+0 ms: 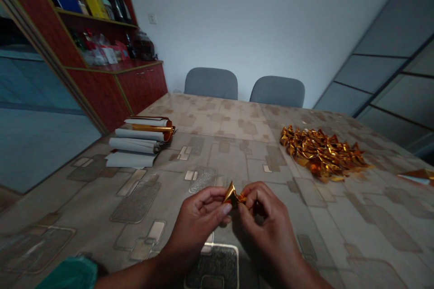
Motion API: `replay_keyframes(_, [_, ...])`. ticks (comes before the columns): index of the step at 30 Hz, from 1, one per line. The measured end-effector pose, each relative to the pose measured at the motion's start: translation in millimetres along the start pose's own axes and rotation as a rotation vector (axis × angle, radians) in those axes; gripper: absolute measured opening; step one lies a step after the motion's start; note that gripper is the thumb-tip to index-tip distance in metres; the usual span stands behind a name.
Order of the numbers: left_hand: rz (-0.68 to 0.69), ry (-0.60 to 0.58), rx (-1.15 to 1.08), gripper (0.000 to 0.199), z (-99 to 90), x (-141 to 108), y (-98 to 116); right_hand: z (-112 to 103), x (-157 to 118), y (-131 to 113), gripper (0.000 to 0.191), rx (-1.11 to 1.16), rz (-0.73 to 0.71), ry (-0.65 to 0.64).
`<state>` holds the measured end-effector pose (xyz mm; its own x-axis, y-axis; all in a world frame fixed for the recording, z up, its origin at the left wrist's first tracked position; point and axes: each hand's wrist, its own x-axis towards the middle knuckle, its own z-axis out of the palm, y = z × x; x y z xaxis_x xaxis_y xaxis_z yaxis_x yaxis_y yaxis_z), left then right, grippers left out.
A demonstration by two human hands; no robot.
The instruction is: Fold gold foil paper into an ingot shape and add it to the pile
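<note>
A small folded piece of shiny gold foil paper (231,194) is held between both hands, above the near part of the table. My left hand (200,212) pinches its left side between thumb and fingers. At its right end, my right hand (266,212) grips the foil with thumb and forefinger curled together. The piece has a pointed peak standing up in the middle; its lower part is hidden by my fingers. Farther off to the right lies a pile of similar folded gold foil pieces (322,151). To the left are rolled or curled paper sheets (135,144), grey-white outside and gold inside.
A patterned cloth covers the table (224,122). At the right edge lies another gold-and-white paper piece (418,176). Two grey chairs (210,82) stand at the far side. A red-brown cabinet (142,86) with shelves of items is at the left.
</note>
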<state>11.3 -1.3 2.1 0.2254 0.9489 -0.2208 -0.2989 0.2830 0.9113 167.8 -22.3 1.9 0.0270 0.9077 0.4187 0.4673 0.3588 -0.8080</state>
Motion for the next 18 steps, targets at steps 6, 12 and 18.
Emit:
replay_keyframes(6, [0.013, -0.023, 0.022, 0.03, 0.4, -0.4, -1.0, -1.3, -0.7, -1.0, 0.023, 0.013, -0.038, -0.037])
replay_keyframes(12, [0.021, -0.074, 0.018, 0.027, -2.5, -0.4, -7.2, -2.5, -2.2, -2.0, 0.022, 0.052, -0.061, -0.067])
replay_keyframes(18, [0.026, -0.019, -0.009, 0.04, -3.2, 0.3, -4.8, -4.4, 0.3, -2.6, 0.021, 0.047, -0.069, -0.058])
